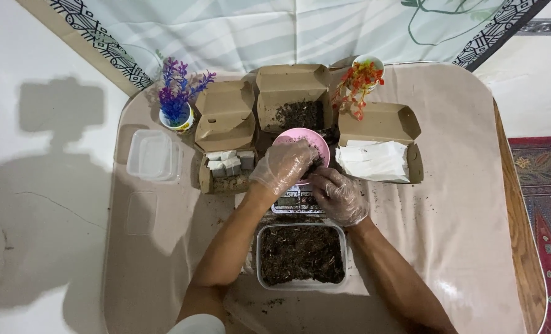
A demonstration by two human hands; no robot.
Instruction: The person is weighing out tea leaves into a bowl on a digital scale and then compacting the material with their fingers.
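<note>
We are cupping our gloved left hand (283, 166) over the pink bowl (302, 143) mid-table, while our right hand's (339, 195) fingers are pinching soil beside it.

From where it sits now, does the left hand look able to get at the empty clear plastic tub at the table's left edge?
Probably yes. The left hand rests over the pink bowl, and the clear tub stands uncovered to its left. Only the open cardboard box of pale blocks lies between, low enough to pass over.
</note>
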